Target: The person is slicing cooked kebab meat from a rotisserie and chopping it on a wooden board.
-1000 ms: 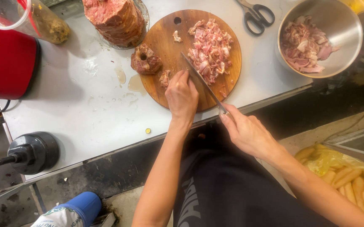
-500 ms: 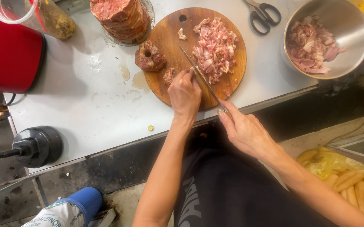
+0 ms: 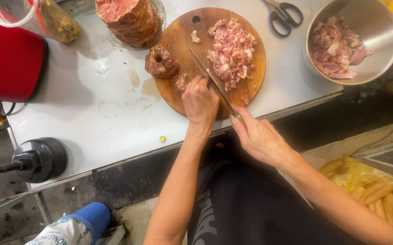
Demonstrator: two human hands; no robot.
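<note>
Right hand [image 3: 260, 136] closed on knife [image 3: 212, 84] handle, blade over round wooden board [image 3: 251, 90]. Left hand [image 3: 200, 102] curled, pinning meat piece [image 3: 181, 83]. One chopped meat pile [image 3: 231, 52] on board; one steel bowl [image 3: 378, 27], one scissors [image 3: 283, 14] on table [image 3: 92, 127].

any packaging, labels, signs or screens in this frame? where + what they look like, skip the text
Printed sack: bottom left, on the floor below the table edge; rounded, white with green lettering, blue end.
Yellow plastic bag: lower right, crumpled, translucent, lying over pale bread rolls.
Dark apron: bottom centre, pale print.
No signs or screens.

The left hand [image 3: 200, 100] perhaps hides meat (knife handle [image 3: 238, 119] covered too).
</note>
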